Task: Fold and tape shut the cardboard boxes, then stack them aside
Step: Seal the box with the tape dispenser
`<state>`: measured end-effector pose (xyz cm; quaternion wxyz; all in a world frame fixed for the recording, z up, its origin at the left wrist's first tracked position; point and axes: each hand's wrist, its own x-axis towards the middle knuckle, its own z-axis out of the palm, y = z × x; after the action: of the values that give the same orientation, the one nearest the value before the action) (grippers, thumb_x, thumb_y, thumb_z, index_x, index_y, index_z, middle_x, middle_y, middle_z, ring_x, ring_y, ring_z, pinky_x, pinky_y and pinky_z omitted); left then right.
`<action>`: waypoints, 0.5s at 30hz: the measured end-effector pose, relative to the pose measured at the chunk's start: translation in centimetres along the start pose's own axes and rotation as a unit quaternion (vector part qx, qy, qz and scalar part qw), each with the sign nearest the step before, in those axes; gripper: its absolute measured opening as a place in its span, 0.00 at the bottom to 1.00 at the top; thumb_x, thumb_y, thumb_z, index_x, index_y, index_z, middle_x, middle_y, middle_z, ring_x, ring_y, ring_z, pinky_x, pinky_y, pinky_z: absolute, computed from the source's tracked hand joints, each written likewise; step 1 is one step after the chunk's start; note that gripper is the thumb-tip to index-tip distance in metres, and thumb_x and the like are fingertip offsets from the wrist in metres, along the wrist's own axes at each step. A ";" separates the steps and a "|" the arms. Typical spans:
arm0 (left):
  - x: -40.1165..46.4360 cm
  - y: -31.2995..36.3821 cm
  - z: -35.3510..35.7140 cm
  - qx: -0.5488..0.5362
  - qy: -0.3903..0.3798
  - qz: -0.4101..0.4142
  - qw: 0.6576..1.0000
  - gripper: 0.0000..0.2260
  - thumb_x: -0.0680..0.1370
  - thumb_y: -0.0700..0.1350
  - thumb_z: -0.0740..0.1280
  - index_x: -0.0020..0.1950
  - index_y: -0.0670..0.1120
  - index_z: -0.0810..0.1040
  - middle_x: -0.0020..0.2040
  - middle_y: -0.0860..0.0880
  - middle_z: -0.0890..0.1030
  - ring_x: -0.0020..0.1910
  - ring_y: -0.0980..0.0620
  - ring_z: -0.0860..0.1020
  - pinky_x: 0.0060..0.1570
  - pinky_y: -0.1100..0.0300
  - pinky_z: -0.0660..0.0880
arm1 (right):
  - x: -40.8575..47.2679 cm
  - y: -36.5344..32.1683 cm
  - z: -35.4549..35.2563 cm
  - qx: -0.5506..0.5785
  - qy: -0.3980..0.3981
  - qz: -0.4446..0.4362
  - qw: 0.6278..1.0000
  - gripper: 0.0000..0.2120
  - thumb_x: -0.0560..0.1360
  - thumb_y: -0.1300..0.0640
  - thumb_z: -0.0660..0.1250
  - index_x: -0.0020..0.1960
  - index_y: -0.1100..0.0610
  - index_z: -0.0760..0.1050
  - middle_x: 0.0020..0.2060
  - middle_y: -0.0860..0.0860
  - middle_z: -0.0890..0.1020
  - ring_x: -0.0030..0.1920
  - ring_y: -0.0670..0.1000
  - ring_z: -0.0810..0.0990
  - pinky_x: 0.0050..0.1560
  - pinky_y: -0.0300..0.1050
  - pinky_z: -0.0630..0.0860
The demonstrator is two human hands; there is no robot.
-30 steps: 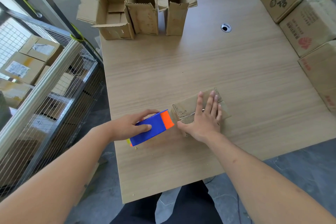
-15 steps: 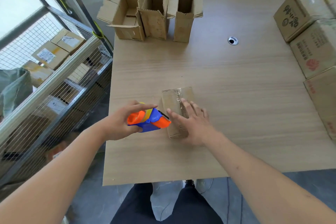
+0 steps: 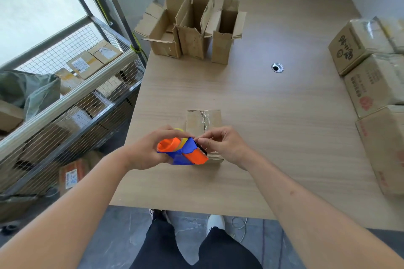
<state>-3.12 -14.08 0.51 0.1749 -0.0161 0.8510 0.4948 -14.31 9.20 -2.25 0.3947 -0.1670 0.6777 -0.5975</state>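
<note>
**Tape end being picked free above the small box**

The left hand (image 3: pixel 150 148) wraps its grip round the blue-and-orange tape dispenser (image 3: pixel 182 150) and holds it lifted, just in front of the near end of the small cardboard box (image 3: pixel 203 122). The right hand (image 3: pixel 220 145) has its grip narrowed to a pinch at the dispenser's black toothed edge, thumb and forefinger meeting there, seemingly on the loose end of the tape; the tape itself is too clear to make out.

The small box lies flat on the tabletop (image 3: pixel 273 129), just beyond both hands and partly hidden by them. Its long axis runs away from the person, and a strip of clear tape already follows the centre seam along that axis. The dispenser's cutter end points right, towards the right hand, which is the nearer hand to the box.

By my judgement, the coming move depends on carrying the freed tape end forward and down onto the box, so the pull goes away from the body along the seam.

There is bare tabletop beyond the box and to its right. Three open, untaped boxes (image 3: pixel 192 28) stand at the far left edge, and the stacked, sealed boxes (image 3: pixel 371 67) line the right edge, well apart from the hands.
</note>
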 end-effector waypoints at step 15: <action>-1.4 1.8 1.3 0.007 -0.087 -0.045 0.995 0.27 0.85 0.45 0.63 0.75 0.74 0.63 0.63 0.54 0.74 0.63 0.56 0.73 0.67 0.57 0.69 | -1.8 2.4 -0.3 0.031 0.162 0.085 0.983 0.04 0.77 0.63 0.74 0.44 0.60 0.86 0.34 0.56 0.84 0.35 0.51 0.81 0.40 0.46 0.83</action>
<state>-1.80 -12.28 1.83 0.2701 -0.0099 0.8348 0.4797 -12.86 11.22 -3.89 0.3343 0.0029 0.7255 -0.6015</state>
